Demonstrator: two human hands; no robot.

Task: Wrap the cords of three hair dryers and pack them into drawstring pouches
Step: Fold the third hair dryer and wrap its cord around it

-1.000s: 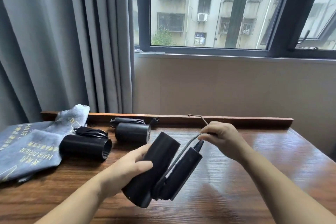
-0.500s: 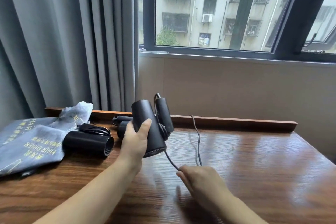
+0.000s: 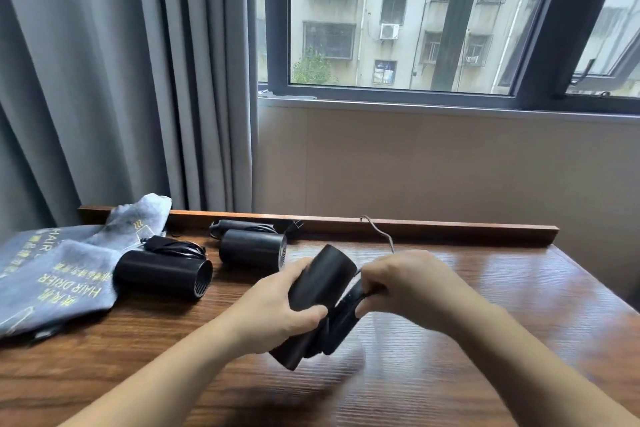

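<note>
Your left hand [image 3: 277, 308] has lowered matte black folding hair dryer [image 3: 320, 291] above wooden table [image 3: 485, 340], fingers clamping barrel; right hand [image 3: 408, 284], back up from table, pinches thin cord [image 3: 382, 236] against handle. Another wrap landed; tail remains.

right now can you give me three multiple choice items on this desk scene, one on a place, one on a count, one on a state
1. Where do the grey pouches lie?
A. far left of the desk
B. on the windowsill
C. under the right hand

2. How many black hair dryers show?
A. one
B. two
C. three

3. What is the state of the held dryer?
A. lying alone on the desk
B. gripped in both hands
C. inside a pouch

Answers:
1 A, the pouches sit at the desk's left edge by the curtain.
2 C, two dryers rest on the desk and one is held.
3 B, the left hand grips the barrel and the right hand closes on the handle and cord.
</note>
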